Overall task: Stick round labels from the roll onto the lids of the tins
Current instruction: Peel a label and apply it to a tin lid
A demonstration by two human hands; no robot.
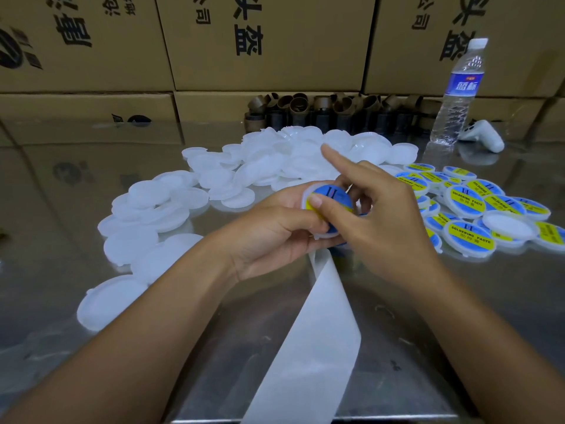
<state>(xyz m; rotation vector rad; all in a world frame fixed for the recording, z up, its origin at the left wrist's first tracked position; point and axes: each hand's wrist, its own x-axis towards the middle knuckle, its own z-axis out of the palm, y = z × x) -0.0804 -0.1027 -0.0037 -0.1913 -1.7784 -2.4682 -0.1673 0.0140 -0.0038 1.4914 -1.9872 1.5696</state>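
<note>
- Dim, cool indoor light with a bluish cast; the pile of white lids (146, 194) at centre left is the brightest area.
- The steel bench (61, 270) gives soft, smeared reflections of the cardboard boxes (260, 41); shadows are faint.
- Wide-angle bending: box edges lean and curve at upper left and right.
- The right hand (382, 221) has a slightly blurred raised forefinger.

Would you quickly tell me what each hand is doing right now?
Left hand: closed, holding the labelled lid.
Right hand: thumb presses on that lid, index finger raised; whether it grips anything cannot be told.
</note>
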